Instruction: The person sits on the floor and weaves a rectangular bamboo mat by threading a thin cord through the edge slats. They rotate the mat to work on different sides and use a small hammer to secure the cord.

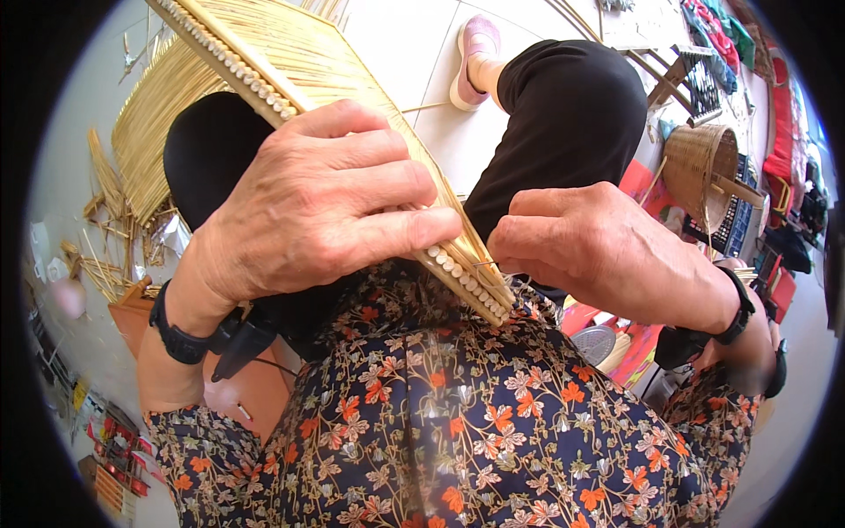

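Binding the straw mat [290, 53] on the lap: left hand [308, 207] fingers clamp its bound edge; right hand [590, 251], at 3 o'clock, pinches a thin strand. Most stalks appear joined; the near end remains.

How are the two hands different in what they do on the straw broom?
The left hand lies flat across the straw broom, fingers spread over its bound edge; the right hand is curled, fingertips pinched at the broom's lower end. The left hand covers a wide part of the straw, the right hand touches only a small spot. The left hand sits higher in the picture than the right hand. Both wear a black wristband and touch the same broom.
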A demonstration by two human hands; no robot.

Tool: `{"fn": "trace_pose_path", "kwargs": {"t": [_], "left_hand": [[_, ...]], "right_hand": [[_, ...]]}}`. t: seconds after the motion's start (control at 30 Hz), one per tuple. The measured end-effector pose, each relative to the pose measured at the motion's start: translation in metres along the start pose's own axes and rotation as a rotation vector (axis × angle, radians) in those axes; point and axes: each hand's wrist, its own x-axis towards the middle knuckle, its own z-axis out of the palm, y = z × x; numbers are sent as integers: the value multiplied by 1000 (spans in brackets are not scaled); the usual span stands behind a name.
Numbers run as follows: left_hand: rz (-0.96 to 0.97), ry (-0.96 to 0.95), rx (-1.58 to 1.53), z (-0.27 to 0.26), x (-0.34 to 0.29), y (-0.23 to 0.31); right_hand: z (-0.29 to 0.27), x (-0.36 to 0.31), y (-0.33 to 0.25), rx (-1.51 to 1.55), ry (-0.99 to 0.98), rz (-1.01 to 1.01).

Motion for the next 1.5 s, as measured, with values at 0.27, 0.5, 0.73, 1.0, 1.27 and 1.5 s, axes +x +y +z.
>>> {"fn": "trace_pose_path", "kwargs": {"t": [0.27, 0.5, 0.73, 1.0, 1.27, 1.5], "left_hand": [[-26, 25, -6, 2, 2, 3], [-34, 22, -17, 0, 0, 3], [-37, -4, 1, -2, 0, 5], [-76, -69, 29, -11, -16, 7], [-77, -98, 14, -12, -15, 2], [-60, -86, 18, -12, -12, 0]], "right_hand": [[4, 19, -12, 365, -72, 388], [4, 26, 8, 386, -172, 303], [1, 6, 6, 158, -74, -6], [-14, -18, 5, 339, 236, 111], [50, -13, 15, 455, 318, 40], [60, -13, 13, 327, 358, 10]]}}
